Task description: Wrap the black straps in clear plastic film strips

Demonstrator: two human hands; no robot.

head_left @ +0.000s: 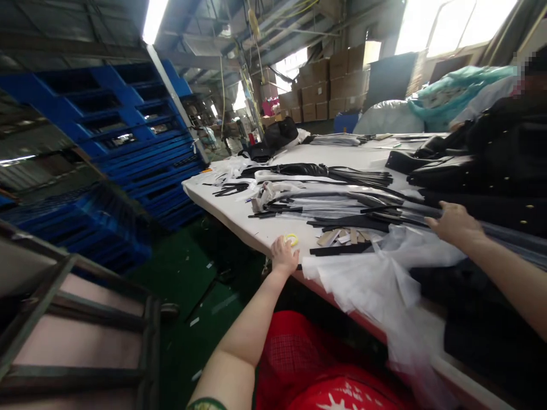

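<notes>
My left hand (284,256) is at the near edge of the white-topped table (239,219), its fingers curled around a small yellow ring-shaped thing (292,239). Most of that thing is covered by the hand, so its kind is unclear. Over to the right, my right hand (459,225) reaches over black material with thumb and fingers apart, holding nothing that shows. Long black strips (342,221) and clear plastic film (508,233) lie about it. Crumpled translucent white sheeting (384,270) hangs over the table edge between my arms.
Small beige and white card pieces (344,236) lie beyond my left hand. More bundled black strips (359,175) cross the table. Black bags (453,171) are piled at right, near another person. Blue pallets (141,159) and a framed rack (85,336) stand left.
</notes>
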